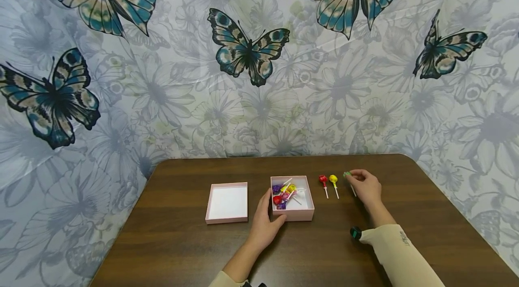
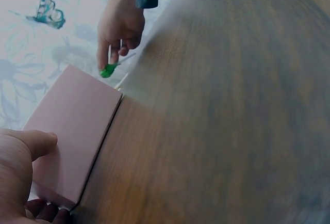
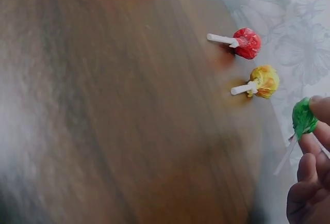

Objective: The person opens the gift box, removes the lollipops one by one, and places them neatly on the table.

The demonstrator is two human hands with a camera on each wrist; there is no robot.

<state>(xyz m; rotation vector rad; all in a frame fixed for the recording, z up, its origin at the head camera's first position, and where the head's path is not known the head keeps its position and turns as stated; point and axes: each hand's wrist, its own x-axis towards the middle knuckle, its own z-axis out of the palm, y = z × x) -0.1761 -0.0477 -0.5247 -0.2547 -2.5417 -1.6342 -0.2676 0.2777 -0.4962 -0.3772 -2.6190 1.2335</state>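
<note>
My right hand (image 1: 366, 187) pinches a green-wrapped lollipop (image 3: 304, 116) by its candy head, the white stick pointing down toward the table. Beside it a yellow lollipop (image 1: 333, 179) and a red lollipop (image 1: 322, 179) lie in a row, sticks toward me. My left hand (image 1: 264, 224) grips the near left corner of an open pink box (image 1: 293, 216), thumb on the front wall (image 2: 77, 126) and fingers along the left side. Inside the box, mostly in its left half, several lollipops (image 1: 285, 192) in purple, red, yellow and pink wrappers are heaped.
A shallow pink box lid (image 1: 227, 203) with a white inside lies left of the box. All of this is on a brown wooden table (image 1: 182, 251). Behind its far edge hangs a cloth (image 1: 259, 116) printed with butterflies and flowers.
</note>
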